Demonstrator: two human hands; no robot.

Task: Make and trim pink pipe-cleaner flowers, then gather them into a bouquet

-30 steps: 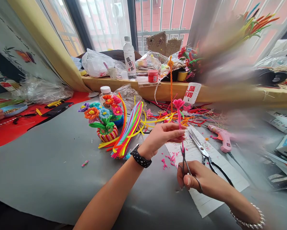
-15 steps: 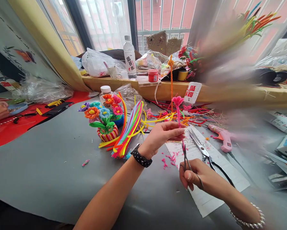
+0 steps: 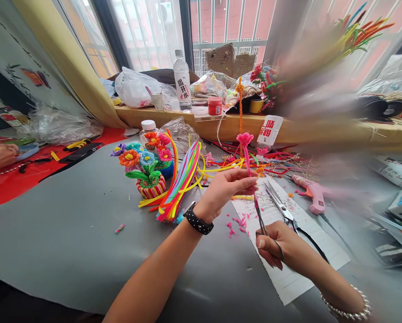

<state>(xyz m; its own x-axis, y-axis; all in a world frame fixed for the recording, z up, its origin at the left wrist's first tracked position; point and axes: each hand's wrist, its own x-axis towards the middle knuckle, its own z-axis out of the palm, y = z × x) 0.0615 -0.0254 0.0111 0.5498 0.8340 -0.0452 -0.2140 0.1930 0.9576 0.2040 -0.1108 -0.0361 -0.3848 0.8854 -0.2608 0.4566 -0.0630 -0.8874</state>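
Grey tabletop (image 3: 86,251) bears pink clippings (image 3: 231,230). Left hand (image 3: 221,193) pinches the pink flower (image 3: 245,138) by its stem above it; right hand (image 3: 274,242) grips small scissors (image 3: 260,220) at the stem's lower end. Apparent step: trimming; snipping calls for a steady stem.

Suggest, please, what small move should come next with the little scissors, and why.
I would probably ease the little scissors in the right hand slightly open before trimming again: their blades look nearly closed at the lower stem of the pink flower, which the left hand steadies, and pink fluff lies beside it.
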